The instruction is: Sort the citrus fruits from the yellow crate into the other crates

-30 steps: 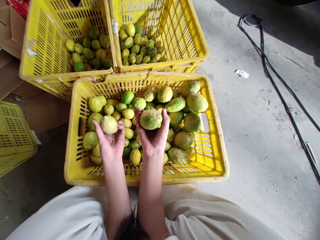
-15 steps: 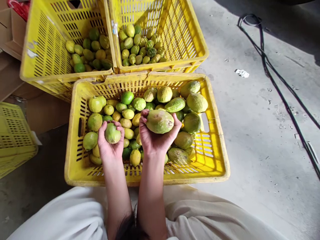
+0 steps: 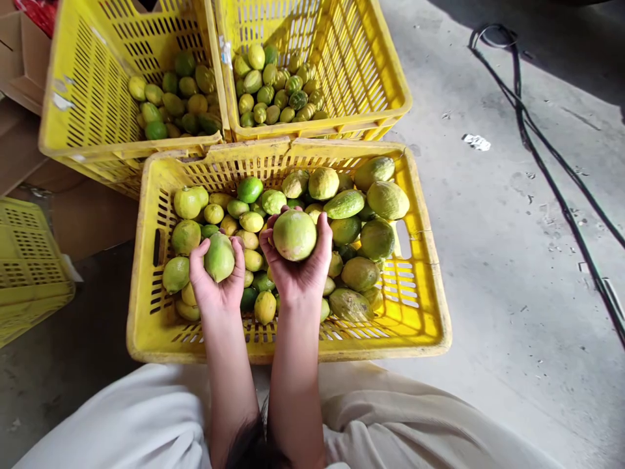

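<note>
Above the yellow plastic crate (image 3: pixel 434 312), my left hand (image 3: pixel 219 286) is closed around a small green citrus fruit (image 3: pixel 219 258). My right hand (image 3: pixel 300 277) grips a larger, pale green citrus fruit (image 3: pixel 295 235), its rounded end turned up toward me. Beneath both hands lie many citrus fruits of mixed size. Small yellow ones (image 3: pixel 265 307) fill the middle, and big oblong green-yellow ones (image 3: pixel 360 273) lie along the right side. Rounder green fruits (image 3: pixel 176 275) rest near the crate's left wall.
Two more yellow crates, one at back left (image 3: pixel 73 124) and one at back right (image 3: pixel 364 85), hold smaller green and yellow fruits. Another crate (image 3: pixel 32 273) stands at the far left beside cardboard (image 3: pixel 29 62). A black cable (image 3: pixel 547 169) runs over the concrete floor at right.
My right hand has turned its large fruit from lying sideways to end-on. The smaller fruit in my left hand has also been turned, its side now showing.
</note>
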Tool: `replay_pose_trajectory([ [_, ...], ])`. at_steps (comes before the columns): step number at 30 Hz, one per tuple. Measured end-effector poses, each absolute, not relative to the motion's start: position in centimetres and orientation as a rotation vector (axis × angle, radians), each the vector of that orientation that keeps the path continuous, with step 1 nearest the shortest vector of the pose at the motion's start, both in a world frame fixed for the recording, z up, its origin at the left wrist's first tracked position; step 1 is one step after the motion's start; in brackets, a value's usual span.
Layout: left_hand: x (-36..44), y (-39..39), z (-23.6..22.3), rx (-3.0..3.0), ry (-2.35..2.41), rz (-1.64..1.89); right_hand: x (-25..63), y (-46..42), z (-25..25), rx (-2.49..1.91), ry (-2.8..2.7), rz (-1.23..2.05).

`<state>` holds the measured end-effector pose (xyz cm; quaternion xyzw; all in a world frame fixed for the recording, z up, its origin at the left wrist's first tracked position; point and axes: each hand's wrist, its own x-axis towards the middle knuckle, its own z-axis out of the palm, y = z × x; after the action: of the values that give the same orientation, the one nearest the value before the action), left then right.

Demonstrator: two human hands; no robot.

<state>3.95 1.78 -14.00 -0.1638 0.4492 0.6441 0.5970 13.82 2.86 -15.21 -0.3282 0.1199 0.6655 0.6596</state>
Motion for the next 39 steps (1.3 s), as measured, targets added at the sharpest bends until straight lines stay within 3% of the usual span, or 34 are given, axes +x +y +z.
replay_pose_trajectory([
  [10, 3.3, 1.8, -15.2, -0.324, 1.034, 1.61, 13.7, 3.2, -15.4, -0.814, 0.245, 1.402],
  [21, 3.6, 2.2, -13.8, -0.55, 1.025, 1.66, 14.2, 3.2, -14.0, -0.709, 0.281, 1.595],
  [39, 4.1, 1.9, -13.6, -0.368, 0.897, 1.544, 13.6, 3.2, -14.7, -0.708, 0.296, 1.625],
])
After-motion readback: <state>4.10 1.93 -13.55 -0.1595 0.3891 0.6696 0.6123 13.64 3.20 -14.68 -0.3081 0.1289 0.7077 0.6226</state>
